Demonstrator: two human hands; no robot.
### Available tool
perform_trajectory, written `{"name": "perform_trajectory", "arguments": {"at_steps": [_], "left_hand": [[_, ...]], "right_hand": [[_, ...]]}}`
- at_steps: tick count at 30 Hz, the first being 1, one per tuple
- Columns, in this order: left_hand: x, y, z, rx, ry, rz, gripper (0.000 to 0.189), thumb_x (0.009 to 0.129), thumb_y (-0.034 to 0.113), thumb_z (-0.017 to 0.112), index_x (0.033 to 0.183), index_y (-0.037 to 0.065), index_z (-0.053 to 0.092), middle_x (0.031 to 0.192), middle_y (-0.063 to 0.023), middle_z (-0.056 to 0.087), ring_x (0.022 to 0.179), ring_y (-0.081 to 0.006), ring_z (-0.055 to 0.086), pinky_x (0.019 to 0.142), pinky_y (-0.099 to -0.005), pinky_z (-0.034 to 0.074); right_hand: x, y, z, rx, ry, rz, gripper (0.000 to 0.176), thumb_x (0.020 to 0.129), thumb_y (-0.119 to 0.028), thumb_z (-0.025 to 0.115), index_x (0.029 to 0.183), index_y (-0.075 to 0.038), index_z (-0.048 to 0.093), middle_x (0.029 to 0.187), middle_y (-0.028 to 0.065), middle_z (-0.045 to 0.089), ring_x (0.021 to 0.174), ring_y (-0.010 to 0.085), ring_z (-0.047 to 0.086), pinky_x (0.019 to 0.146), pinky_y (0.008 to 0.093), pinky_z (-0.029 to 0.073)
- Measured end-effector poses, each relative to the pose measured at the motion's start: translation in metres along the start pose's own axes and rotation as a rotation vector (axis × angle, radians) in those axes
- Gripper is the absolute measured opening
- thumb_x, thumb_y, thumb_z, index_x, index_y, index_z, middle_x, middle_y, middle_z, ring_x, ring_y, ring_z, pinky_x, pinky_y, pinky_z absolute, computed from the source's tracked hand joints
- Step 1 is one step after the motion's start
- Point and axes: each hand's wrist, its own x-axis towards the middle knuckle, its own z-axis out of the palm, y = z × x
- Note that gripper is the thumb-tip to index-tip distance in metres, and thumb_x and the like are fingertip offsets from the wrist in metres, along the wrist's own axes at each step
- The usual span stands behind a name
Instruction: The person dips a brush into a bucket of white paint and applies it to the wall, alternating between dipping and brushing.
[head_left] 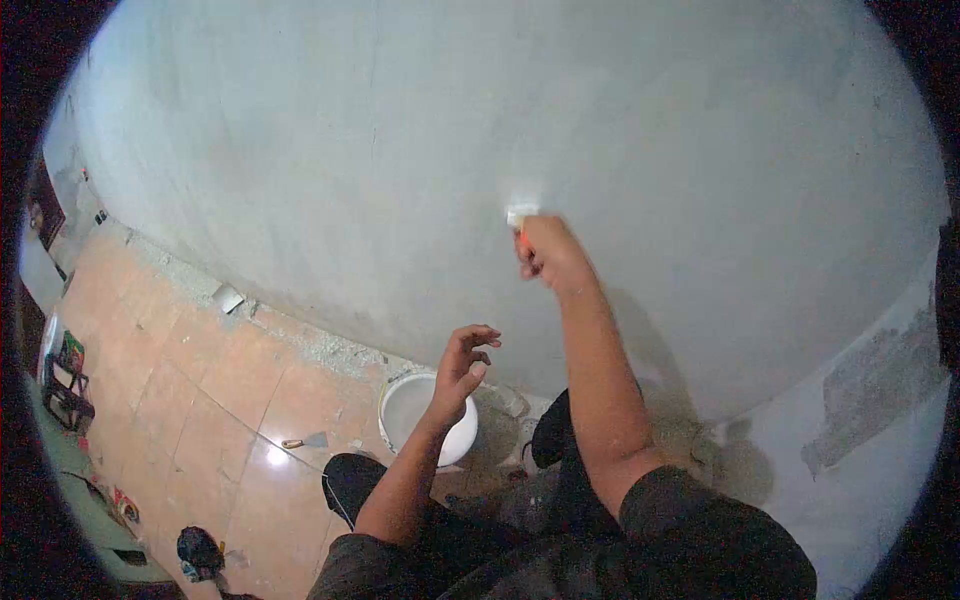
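Grey plaster wall [400, 150] fills our view, our right hand [548, 252] gripping a small orange-handled tool [521, 216] flat against it for full contact, our left hand [462, 365] empty, fingers loosely curled, above the bucket [408, 412].

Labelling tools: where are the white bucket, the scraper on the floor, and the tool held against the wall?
white bucket [383, 412]: head view, left rim.
floor scraper [316, 439]: head view, blade.
held tool [520, 216]: head view, pale blade above right hand [548, 252].
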Motion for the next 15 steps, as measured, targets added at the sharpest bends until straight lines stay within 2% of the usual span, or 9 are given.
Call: {"name": "perform_trajectory", "arguments": {"at_steps": [3, 5, 6, 8, 9, 10, 13, 15], "left_hand": [[0.001, -0.002, -0.003, 0.011, -0.009, -0.009, 0.057, 0.075, 0.037, 0.062, 0.119, 0.007, 0.042, 0.117, -0.0097, 0.049, 0.107, -0.0204, 0.048, 0.083, -0.0331, 0.038], [0.000, -0.006, -0.004, 0.015, -0.008, 0.001, 0.057, 0.076, 0.037, 0.062, 0.119, 0.007, 0.042, 0.117, -0.0097, 0.049, 0.106, -0.0206, 0.048, 0.082, -0.0332, 0.038], [-0.001, -0.008, -0.005, 0.013, 0.008, -0.003, 0.056, 0.076, 0.036, 0.062, 0.119, 0.007, 0.042, 0.117, -0.0097, 0.049, 0.106, -0.0206, 0.048, 0.083, -0.0332, 0.038], [-0.001, -0.008, -0.005, 0.013, 0.023, -0.010, 0.055, 0.076, 0.036, 0.062, 0.119, 0.007, 0.042, 0.117, -0.0096, 0.050, 0.106, -0.0206, 0.048, 0.083, -0.0333, 0.038], [0.000, -0.007, -0.005, 0.008, 0.020, -0.013, 0.055, 0.076, 0.036, 0.061, 0.119, 0.007, 0.042, 0.117, -0.0097, 0.050, 0.106, -0.0207, 0.048, 0.083, -0.0334, 0.038], [0.000, -0.009, -0.004, 0.003, 0.019, -0.019, 0.055, 0.076, 0.036, 0.061, 0.119, 0.007, 0.042, 0.117, -0.0098, 0.050, 0.106, -0.0207, 0.049, 0.083, -0.0334, 0.038], [0.000, -0.008, -0.003, 0.016, 0.028, -0.035, 0.056, 0.075, 0.036, 0.062, 0.118, 0.007, 0.042, 0.117, -0.0097, 0.050, 0.107, -0.0208, 0.048, 0.083, -0.0331, 0.037], [0.002, -0.008, -0.005, 0.030, 0.024, -0.028, 0.056, 0.075, 0.037, 0.062, 0.118, 0.007, 0.042, 0.117, -0.0097, 0.050, 0.107, -0.0209, 0.048, 0.082, -0.0330, 0.037]], "right_hand": [[-0.047, -0.068, 0.018, -0.058, 0.114, -0.109, 0.030, 0.090, -0.025, 0.038, 0.080, 0.000, 0.050, 0.054, 0.0063, 0.046, 0.040, 0.0181, 0.046, 0.035, 0.0371, 0.042], [-0.065, -0.079, 0.029, -0.099, 0.175, -0.260, 0.030, 0.093, -0.027, 0.034, 0.088, -0.001, 0.048, 0.048, 0.0024, 0.042, 0.037, 0.0139, 0.041, 0.032, 0.0281, 0.035], [-0.057, -0.075, 0.031, -0.098, 0.171, -0.260, 0.030, 0.093, -0.027, 0.034, 0.088, -0.001, 0.048, 0.048, 0.0024, 0.042, 0.037, 0.0139, 0.041, 0.032, 0.0281, 0.035], [-0.046, -0.078, 0.037, -0.273, 0.345, -0.542, 0.035, 0.094, -0.024, 0.031, 0.087, 0.006, 0.048, 0.055, 0.0089, 0.047, 0.042, 0.0205, 0.050, 0.037, 0.0343, 0.046], [-0.043, -0.079, 0.038, -0.176, 0.274, -0.423, 0.034, 0.094, -0.022, 0.032, 0.087, 0.006, 0.050, 0.060, 0.0161, 0.053, 0.047, 0.0298, 0.055, 0.046, 0.0403, 0.047], [-0.022, -0.067, 0.041, -0.174, 0.271, -0.417, 0.034, 0.094, -0.022, 0.032, 0.087, 0.006, 0.050, 0.060, 0.0161, 0.053, 0.047, 0.0298, 0.055, 0.046, 0.0403, 0.047], [0.043, -0.017, 0.047, -0.508, 0.593, -0.663, 0.030, 0.093, -0.020, 0.036, 0.086, 0.005, 0.052, 0.075, 0.0270, 0.059, 0.071, 0.0423, 0.059, 0.066, 0.0491, 0.046], [0.045, 0.009, 0.050, -0.502, 0.546, -0.586, 0.030, 0.092, -0.021, 0.037, 0.086, 0.005, 0.052, 0.075, 0.0269, 0.059, 0.074, 0.0422, 0.059, 0.067, 0.0492, 0.045]]}}
